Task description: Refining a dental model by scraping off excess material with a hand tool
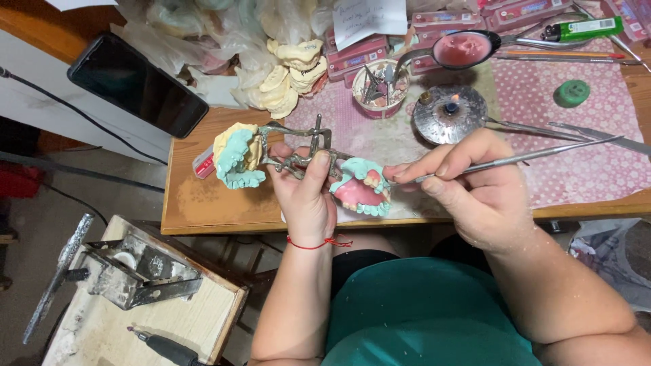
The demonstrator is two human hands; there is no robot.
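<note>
Two hands (left hand [306,196], right hand [468,183]) working denture [359,190].

A metal articulator [298,152] lies opened out above the worktop, carrying a yellow-and-teal cast [237,156] and a pink wax denture [361,190]; a slim steel instrument [515,158] touches the denture.

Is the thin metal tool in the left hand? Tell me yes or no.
No, the right hand grips the thin metal tool; the left hand holds the hinged metal frame.

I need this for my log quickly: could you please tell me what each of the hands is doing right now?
Left hand: closed on the metal articulator carrying the dental models.
Right hand: closed on a thin metal instrument.
</note>
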